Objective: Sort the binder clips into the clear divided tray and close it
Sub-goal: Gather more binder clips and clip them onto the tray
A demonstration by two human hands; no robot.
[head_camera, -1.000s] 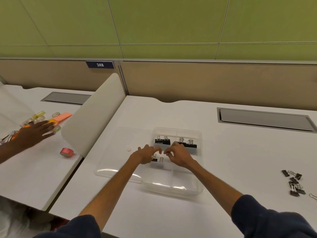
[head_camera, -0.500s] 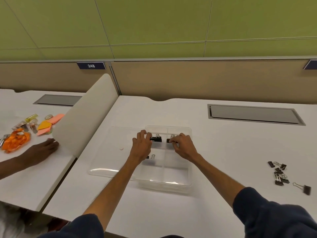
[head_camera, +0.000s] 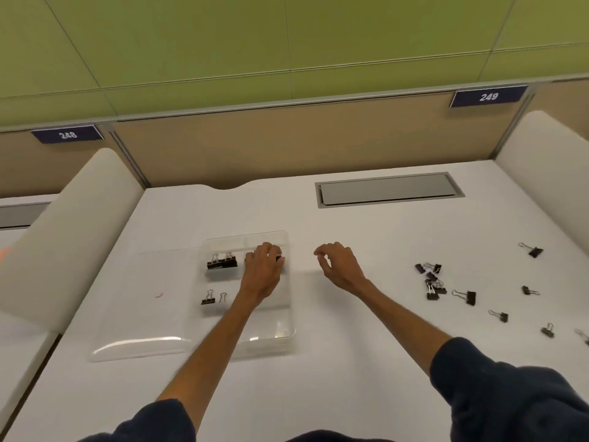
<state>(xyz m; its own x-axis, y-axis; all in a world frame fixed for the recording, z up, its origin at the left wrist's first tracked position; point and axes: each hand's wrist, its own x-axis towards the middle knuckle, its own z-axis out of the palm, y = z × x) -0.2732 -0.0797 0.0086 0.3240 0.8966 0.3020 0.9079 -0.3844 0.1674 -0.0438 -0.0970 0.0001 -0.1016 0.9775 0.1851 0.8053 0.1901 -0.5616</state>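
Observation:
The clear divided tray [head_camera: 290, 317] sits on the white desk, its lid [head_camera: 137, 320] lying open flat to the left. Two large black binder clips [head_camera: 222, 261] stand in the back-left compartment, and two small clips [head_camera: 213, 298] lie in the one in front of it. My left hand [head_camera: 264, 272] reaches into the back-right compartment, fingers curled over a large black clip [head_camera: 280, 258] that is mostly hidden. My right hand [head_camera: 338, 266] hovers just right of the tray, fingers apart and empty. Several loose black clips [head_camera: 431, 280] lie scattered on the desk to the right.
Padded white dividers stand at the left [head_camera: 63, 237] and the far right [head_camera: 548, 173] of the desk. A grey cable hatch [head_camera: 389, 189] is set into the desk behind the loose clips. A small pink scrap [head_camera: 158, 295] shows under the lid.
My right hand has left the tray and moved right, empty. My left hand has shifted from the left side to the back-right compartment. The view has swung right, showing more loose clips.

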